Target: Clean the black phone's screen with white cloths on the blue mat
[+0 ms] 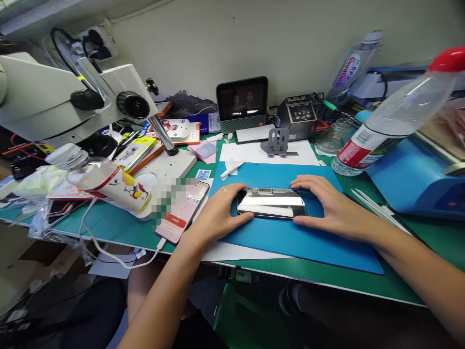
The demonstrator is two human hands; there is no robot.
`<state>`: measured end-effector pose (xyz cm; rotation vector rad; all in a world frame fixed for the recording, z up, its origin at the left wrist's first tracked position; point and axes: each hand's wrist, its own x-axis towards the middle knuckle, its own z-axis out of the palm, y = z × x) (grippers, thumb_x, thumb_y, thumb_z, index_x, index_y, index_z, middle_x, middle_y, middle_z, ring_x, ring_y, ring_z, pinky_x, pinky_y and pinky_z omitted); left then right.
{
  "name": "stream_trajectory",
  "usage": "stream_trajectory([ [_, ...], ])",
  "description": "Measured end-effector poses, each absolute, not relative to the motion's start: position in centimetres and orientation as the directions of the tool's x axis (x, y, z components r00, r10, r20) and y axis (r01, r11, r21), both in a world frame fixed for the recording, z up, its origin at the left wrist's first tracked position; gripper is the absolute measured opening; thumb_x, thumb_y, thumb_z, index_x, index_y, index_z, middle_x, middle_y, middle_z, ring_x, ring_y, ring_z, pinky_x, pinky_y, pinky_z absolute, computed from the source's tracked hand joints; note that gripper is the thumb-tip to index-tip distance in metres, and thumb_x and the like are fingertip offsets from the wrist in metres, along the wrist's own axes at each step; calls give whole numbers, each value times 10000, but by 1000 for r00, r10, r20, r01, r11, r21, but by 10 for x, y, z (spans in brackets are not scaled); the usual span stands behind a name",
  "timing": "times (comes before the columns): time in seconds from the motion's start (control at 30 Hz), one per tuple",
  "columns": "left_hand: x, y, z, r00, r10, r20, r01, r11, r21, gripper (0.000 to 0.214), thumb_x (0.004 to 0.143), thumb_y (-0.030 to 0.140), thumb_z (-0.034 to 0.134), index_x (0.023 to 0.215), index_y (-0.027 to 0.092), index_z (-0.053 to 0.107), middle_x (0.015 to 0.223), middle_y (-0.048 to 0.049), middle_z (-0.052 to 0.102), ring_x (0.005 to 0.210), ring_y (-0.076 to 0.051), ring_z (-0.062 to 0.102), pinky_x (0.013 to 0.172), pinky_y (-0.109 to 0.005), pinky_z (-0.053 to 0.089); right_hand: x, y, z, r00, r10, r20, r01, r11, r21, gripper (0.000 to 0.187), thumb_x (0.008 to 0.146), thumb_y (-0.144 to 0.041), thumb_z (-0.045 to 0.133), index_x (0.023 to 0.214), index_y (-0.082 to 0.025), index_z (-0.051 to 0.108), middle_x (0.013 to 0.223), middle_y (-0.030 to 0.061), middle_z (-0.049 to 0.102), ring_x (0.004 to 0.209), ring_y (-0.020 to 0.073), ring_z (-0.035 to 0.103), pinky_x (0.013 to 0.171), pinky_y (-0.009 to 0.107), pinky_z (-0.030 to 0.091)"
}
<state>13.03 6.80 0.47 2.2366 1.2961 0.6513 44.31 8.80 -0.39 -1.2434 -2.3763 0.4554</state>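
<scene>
A black smartphone [271,202] with a glossy reflecting screen lies flat on a blue mat [290,237] in the middle of the bench. My left hand [218,213] grips its left end, thumb on the near edge and fingers curled over the far corner; a ring shows on one finger. My right hand [332,206] holds its right end, fingers curved along the far edge and thumb at the near corner. Both hands rest on the mat.
A second phone [183,211] on a white cable lies left of the mat. A microscope [72,97] and lying bottle [109,182] crowd the left. Behind: small screen [242,103], metal stand [278,141], soldering station [300,114]. Right: a water bottle [392,116], blue machine [417,179], white tweezers [378,208].
</scene>
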Motion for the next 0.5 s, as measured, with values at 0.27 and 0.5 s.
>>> stream_trajectory([
  [0.27,132,68,1,441,885,147,690,-439,575,583,912,378,688,1436,250,470,1461,-81,572,1349,-287,531,1126,-464,461,443,84,0,-516,842,157,706,522,-479,725,739,-644,761,1307,-243,557,1398,164,563,1367,413,471,1091,623,444],
  [0.5,132,66,-2,430,892,141,692,-426,583,579,924,381,677,1448,270,457,1483,-81,556,1368,-288,524,1139,-472,451,445,83,-1,-517,846,131,709,509,-487,759,734,-661,757,1344,-263,543,1429,156,543,1374,413,462,1101,629,436],
])
